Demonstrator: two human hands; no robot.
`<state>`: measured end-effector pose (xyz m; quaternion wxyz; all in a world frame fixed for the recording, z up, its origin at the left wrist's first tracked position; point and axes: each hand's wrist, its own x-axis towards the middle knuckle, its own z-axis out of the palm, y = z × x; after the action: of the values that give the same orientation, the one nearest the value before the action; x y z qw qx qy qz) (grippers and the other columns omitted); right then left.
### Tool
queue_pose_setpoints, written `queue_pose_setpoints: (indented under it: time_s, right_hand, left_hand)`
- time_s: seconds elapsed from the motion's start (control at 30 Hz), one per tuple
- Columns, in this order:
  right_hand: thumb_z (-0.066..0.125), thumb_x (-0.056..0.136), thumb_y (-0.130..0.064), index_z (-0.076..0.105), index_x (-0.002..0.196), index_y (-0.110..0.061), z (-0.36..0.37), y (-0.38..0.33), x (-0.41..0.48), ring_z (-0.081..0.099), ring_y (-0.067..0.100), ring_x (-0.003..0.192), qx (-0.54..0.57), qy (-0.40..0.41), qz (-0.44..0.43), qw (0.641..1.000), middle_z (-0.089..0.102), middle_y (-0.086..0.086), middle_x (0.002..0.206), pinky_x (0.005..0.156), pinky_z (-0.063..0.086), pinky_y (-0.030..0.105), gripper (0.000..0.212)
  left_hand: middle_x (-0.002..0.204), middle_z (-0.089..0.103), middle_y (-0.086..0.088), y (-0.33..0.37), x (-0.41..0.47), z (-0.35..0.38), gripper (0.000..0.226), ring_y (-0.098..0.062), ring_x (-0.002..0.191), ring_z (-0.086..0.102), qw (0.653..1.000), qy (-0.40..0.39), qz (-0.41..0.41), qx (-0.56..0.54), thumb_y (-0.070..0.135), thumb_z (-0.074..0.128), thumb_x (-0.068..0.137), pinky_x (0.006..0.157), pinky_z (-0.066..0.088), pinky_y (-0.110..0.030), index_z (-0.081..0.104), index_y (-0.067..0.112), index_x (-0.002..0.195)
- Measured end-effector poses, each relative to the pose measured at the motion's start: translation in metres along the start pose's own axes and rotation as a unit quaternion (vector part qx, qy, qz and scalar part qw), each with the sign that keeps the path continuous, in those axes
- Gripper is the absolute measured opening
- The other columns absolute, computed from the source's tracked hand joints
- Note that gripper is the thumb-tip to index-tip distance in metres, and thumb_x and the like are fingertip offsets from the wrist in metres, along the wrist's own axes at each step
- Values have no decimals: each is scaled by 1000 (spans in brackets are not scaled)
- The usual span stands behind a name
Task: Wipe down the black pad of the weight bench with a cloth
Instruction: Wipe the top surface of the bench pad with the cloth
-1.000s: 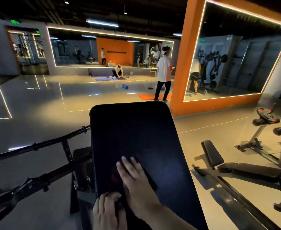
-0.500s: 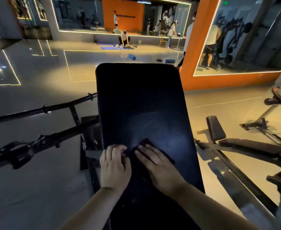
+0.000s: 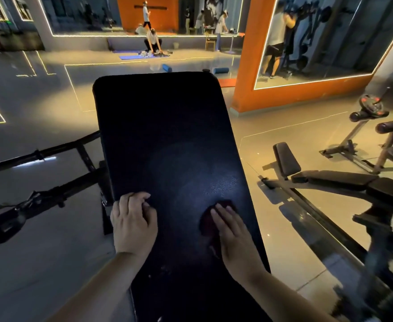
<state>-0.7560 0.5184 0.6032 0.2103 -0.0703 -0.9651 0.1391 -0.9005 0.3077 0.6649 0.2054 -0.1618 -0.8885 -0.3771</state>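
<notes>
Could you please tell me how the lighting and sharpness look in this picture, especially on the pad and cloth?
Head view: dim, warm light; the pad is almost black, with faint sheen near its right edge; the dark cloth under the right hand barely stands out; the lower right corner is motion-blurred.

Grained leatherette pad, glossy floor
</notes>
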Motion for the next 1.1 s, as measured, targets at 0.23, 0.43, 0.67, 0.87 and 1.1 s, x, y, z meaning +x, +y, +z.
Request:
queue_pose_setpoints:
  time_s: [0.23,0.43,0.67,0.87,1.1]
  right_hand:
    - [58,99,-28,2,162,-36,12,-36,-16,-11,12,156,102,43,120,987,-6,-17,169,126,5,37,84]
    - [59,97,-30,26,160,-28,22,14,-60,13,19,156,-26,-27,-123,992,14,-8,169,121,31,44,72]
    - [31,99,-43,21,162,-20,18,-33,-37,1,21,158,112,33,111,987,9,-4,170,127,12,43,68]
    - [71,88,-33,24,161,-28,13,34,-46,14,21,156,-78,-70,-241,965,19,-4,169,118,36,45,86]
    - [44,96,-40,16,163,-24,10,-29,-1,-4,20,158,76,0,18,997,5,-6,171,128,6,40,73]
  left_hand:
    - [117,55,-7,8,-1,0,27,-28,112,44,999,-1,2,44,8,57,94,108,32,-47,60,17,119]
    - [122,50,-6,6,-4,-4,29,-24,115,38,999,-26,6,44,13,54,97,109,31,-46,57,20,125]
    - [136,34,1,9,-26,-5,40,-3,117,22,999,-44,2,14,18,51,101,110,25,-33,49,24,141]
    - [146,23,10,9,-52,-11,46,-5,133,17,995,-97,-12,-32,12,52,100,116,23,-37,49,27,144]
    - [153,23,8,4,-77,-13,51,3,134,15,991,-129,39,-4,9,56,98,118,24,-42,49,25,146]
